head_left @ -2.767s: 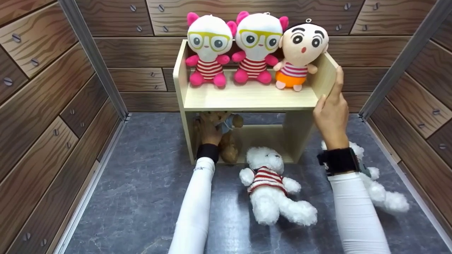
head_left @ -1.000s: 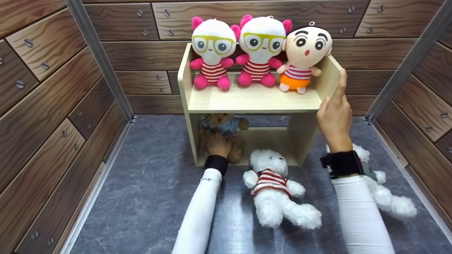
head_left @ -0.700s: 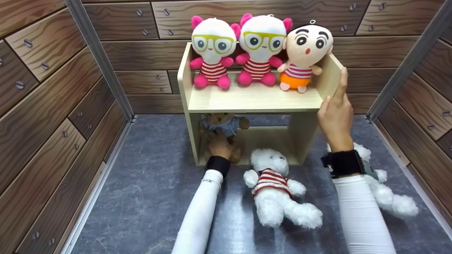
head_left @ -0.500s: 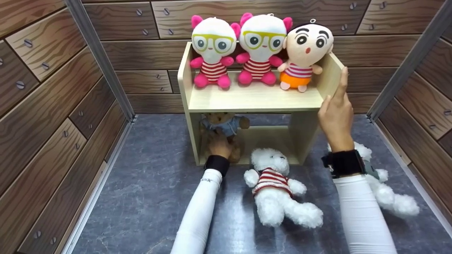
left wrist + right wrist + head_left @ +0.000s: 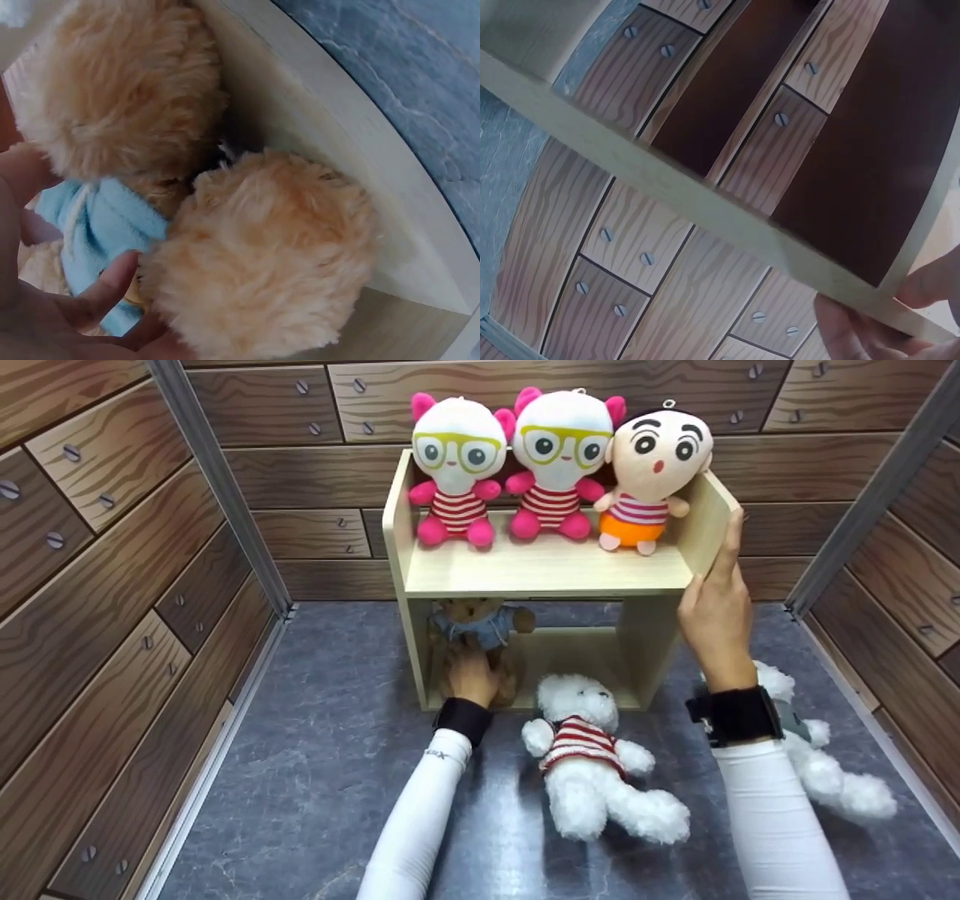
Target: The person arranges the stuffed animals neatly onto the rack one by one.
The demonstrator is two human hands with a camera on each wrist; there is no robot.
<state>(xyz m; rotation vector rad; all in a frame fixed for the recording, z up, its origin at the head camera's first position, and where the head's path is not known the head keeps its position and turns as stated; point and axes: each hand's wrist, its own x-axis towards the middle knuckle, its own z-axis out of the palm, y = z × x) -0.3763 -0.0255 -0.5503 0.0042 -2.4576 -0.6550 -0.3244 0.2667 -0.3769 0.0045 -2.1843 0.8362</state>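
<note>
In the head view, a brown teddy bear (image 5: 491, 628) in a blue hoodie sits at the left of the lower compartment of a pale wooden shelf (image 5: 547, 574). My left hand (image 5: 469, 669) is at its legs. The left wrist view shows the bear's fluffy feet (image 5: 262, 255) close up; the left hand (image 5: 37, 322) has its thumb against one leg and fingers round the other. My right hand (image 5: 716, 619) grips the front edge of the shelf's right side panel, index finger extended up it. In the right wrist view, thumb and fingers (image 5: 840, 326) pinch that panel's edge.
Two pink-and-white plush dolls (image 5: 459, 510) (image 5: 553, 506) and a boy doll (image 5: 637, 514) sit on the top shelf. A white bear in a striped sweater (image 5: 581, 750) lies on the grey floor (image 5: 315, 780) before the shelf. Another white bear (image 5: 825, 772) lies beyond the right forearm.
My left hand has moved from the bear's side by the left panel down to its legs. The bear's hoodie and face show more now. The right hand keeps its hold.
</note>
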